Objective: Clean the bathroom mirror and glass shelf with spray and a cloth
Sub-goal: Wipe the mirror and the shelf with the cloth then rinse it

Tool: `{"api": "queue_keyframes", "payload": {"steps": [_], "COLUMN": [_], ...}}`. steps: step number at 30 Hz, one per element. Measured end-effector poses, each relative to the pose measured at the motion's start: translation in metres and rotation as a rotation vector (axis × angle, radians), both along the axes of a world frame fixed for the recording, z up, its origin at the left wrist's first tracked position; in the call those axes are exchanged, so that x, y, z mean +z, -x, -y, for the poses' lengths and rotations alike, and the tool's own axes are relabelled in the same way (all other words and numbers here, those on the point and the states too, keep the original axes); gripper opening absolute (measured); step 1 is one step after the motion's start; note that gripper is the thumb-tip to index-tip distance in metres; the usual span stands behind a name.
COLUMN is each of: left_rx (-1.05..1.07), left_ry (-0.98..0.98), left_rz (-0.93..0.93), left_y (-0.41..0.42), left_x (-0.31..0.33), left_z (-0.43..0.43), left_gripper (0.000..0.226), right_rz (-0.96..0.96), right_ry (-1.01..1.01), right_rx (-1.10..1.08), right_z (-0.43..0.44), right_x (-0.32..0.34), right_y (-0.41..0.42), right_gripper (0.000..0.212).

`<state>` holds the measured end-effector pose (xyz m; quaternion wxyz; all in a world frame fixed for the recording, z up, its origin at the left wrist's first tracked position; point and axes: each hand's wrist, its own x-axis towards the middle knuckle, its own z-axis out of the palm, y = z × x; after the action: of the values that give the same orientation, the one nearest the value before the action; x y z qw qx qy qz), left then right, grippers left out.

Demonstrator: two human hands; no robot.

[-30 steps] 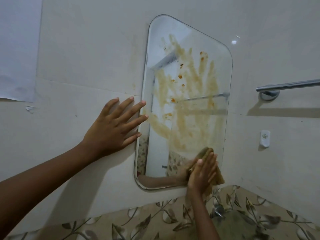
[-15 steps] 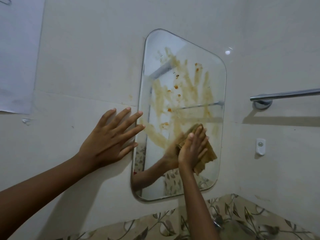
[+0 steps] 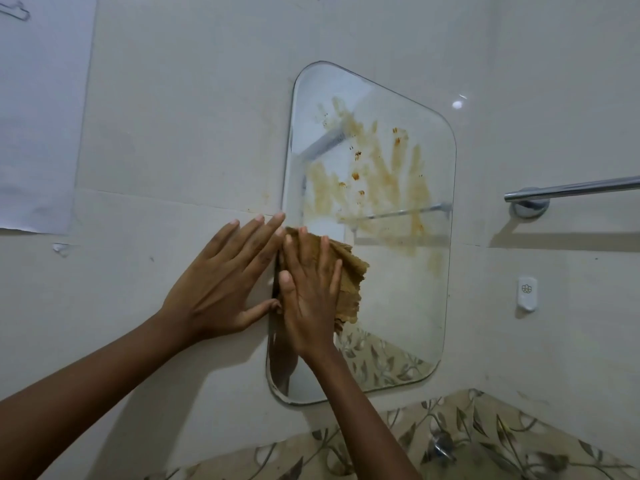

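Pale wall tiling (image 3: pixel 190 116) fills the view, with a rounded frameless mirror (image 3: pixel 398 306) fixed to it. The left hand (image 3: pixel 221 285) is laid flat on the tile, fingers straight and spread, holding nothing; its fingertips reach the mirror's left edge. Just right of it, almost touching, the right hand (image 3: pixel 310 296) is pressed against the glass with straight fingers. A folded brown cloth (image 3: pixel 349 271) is trapped under its palm and shows beyond its fingers on the right.

Brown smears (image 3: pixel 388 174) and darker specks are spread over the glass above and to the right of the right hand. Below that hand the glass looks mostly clear. A chrome towel rail (image 3: pixel 571 188) and a small white wall fitting (image 3: pixel 527 293) are mounted well to the right of both hands. A bar is reflected in the mirror; whether it belongs to the glass shelf cannot be told. No spray bottle is seen.

The step in hand is judged to be the wiping of the mirror, at its left edge and about mid-height. The upper half is not yet wiped. For the next move, the cloth would need to be carried up and rightward across the smears, with firm flat pressure kept on it. A cleaner fold may be needed, since the cloth appears heavily soiled.
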<state>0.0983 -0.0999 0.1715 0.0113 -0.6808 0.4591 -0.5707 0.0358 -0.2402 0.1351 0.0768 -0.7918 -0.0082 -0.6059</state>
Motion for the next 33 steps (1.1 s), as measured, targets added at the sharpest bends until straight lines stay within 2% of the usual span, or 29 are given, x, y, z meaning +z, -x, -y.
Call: {"api": "queue_keyframes", "payload": {"steps": [11,14,17,21,25,27,29,33], "left_rx": [0.073,0.101,0.112,0.099,0.084,0.074,0.066,0.067], "left_ry": [-0.037,-0.054,-0.053,-0.041,-0.034,-0.033,-0.032,-0.032], "left_rz": [0.034,0.042,0.054,0.050,0.053,0.056,0.055,0.045], "left_y": [0.000,-0.001,0.000,0.001,0.001,0.000,0.000,0.001], "left_x": [0.000,0.000,0.000,-0.001,-0.001,-0.001,-0.001,-0.002], "left_z": [0.000,0.001,0.001,0.001,0.001,0.001,0.001,0.001], "left_gripper": [0.080,0.084,0.087,0.088,0.088,0.088,0.089,0.089], "right_rz": [-0.107,-0.108,-0.050,0.120,0.283,0.305,0.330,0.317], "right_ry": [0.162,0.132,-0.043,-0.428,-0.808,-0.951,-1.011,-0.953], "right_rx": [-0.115,-0.174,-0.231,-0.292,-0.268,-0.278,-0.255,-0.214], "right_z": [0.029,0.044,0.066,0.104,0.144,0.163,0.173,0.167], "right_x": [-0.072,-0.090,-0.100,-0.091,-0.057,-0.029,0.003,0.062], "right_y": [0.007,0.012,0.015,0.019,0.026,0.031,0.033,0.031], "right_gripper": [0.049,0.051,0.052,0.055,0.077,0.067,0.055,0.054]}}
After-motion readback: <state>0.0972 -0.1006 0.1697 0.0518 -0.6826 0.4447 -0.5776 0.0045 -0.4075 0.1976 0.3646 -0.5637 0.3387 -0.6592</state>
